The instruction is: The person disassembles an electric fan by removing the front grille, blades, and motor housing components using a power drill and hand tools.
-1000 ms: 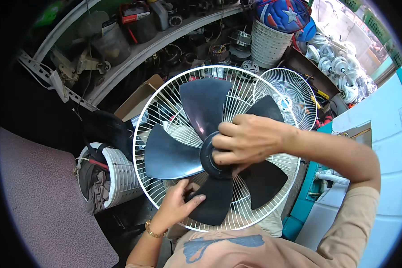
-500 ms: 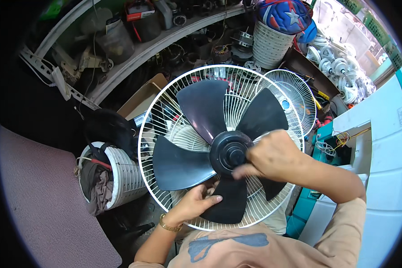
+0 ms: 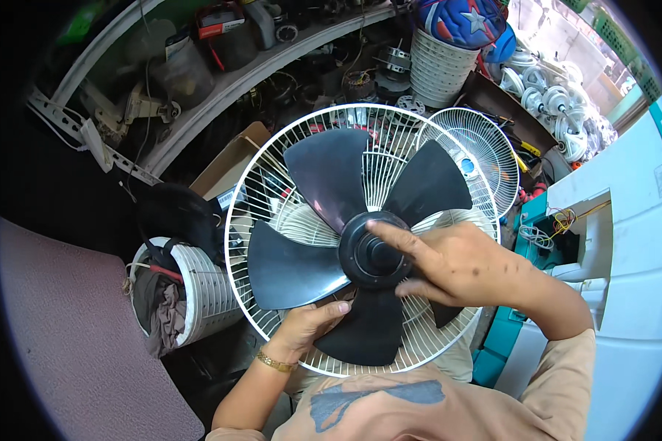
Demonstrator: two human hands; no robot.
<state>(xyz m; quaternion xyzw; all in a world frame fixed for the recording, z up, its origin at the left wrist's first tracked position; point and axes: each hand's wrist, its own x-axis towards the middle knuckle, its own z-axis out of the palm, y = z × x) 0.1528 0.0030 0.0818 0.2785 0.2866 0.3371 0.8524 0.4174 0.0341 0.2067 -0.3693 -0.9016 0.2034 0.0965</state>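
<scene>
A black fan blade wheel (image 3: 294, 268) with several broad blades sits in front of a round white wire fan guard (image 3: 237, 294), tilted toward me over my lap. At its centre is a round black hub (image 3: 357, 268) with a raised knob (image 3: 384, 254). My right hand (image 3: 456, 261) is at the hub, index finger stretched over its upper rim and thumb apart below the knob; its other fingers are partly hidden. My left hand (image 3: 309, 327) grips the edge of a lower blade (image 3: 368, 334), thumb in front and fingers hidden behind.
A smaller white fan guard (image 3: 485, 136) stands behind at the right. White fan parts (image 3: 555, 99) are heaped beyond it. A white basket with cloths (image 3: 210, 294) stands at left near a mauve padded surface (image 3: 73, 331). Crowded shelves (image 3: 272, 55) run behind; a white and teal casing (image 3: 636, 242) is at right.
My right hand has gone from curled round the knob to index finger extended across the hub. My left hand has shifted slightly left along the lower blade.
</scene>
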